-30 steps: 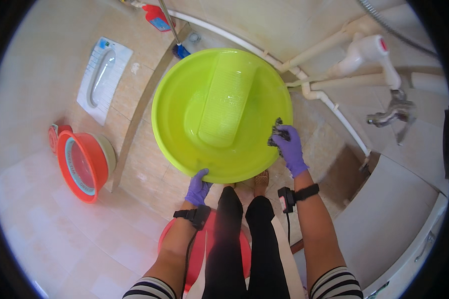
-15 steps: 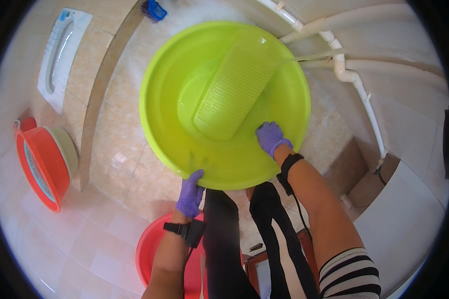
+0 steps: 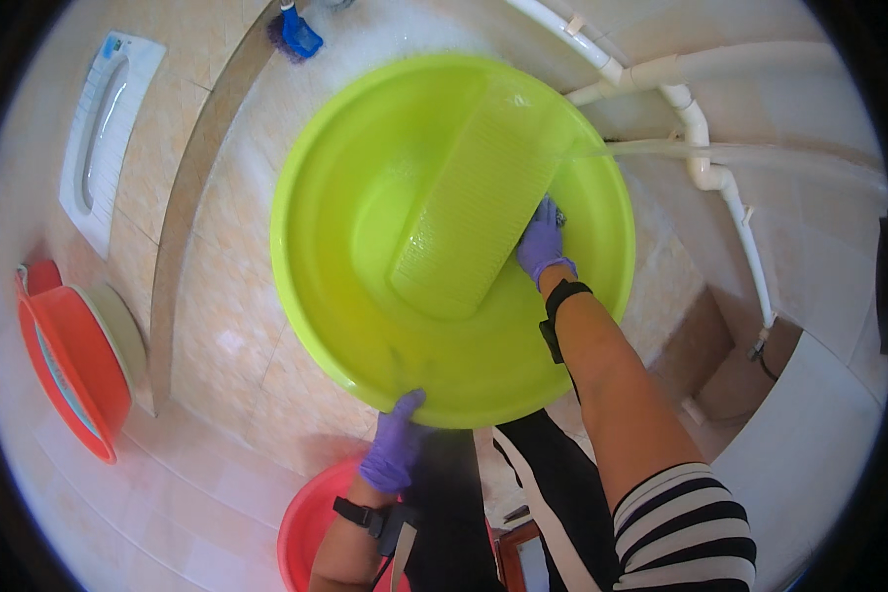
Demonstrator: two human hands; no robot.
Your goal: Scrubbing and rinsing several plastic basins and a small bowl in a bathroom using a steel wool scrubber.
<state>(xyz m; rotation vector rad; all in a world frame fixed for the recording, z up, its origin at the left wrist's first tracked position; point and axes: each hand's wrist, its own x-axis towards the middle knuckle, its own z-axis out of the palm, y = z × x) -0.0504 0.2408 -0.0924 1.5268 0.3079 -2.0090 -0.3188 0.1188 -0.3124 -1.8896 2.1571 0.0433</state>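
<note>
A large lime-green basin stands tilted in front of my legs, its inside turned up toward me. A ribbed washboard surface runs at a slant across its inner bottom. My left hand, in a purple glove, grips the near rim, thumb over the edge and the fingers hidden beneath. Inside the basin, my gloved right hand is closed on a small dark grey wad. It presses at the inner wall just right of the ribbed part. The wad's exact kind is not clear.
A pink-red tub sits below my left forearm. Orange-red basins lean at the left wall near a white squat toilet. A blue brush lies on the foamy floor. White pipes run along the right wall, where a water stream enters the basin.
My right hand has slid farther away along the basin's inner wall, beside the ribbed part. The left hand stays on the rim. The whole view has shifted slightly.
</note>
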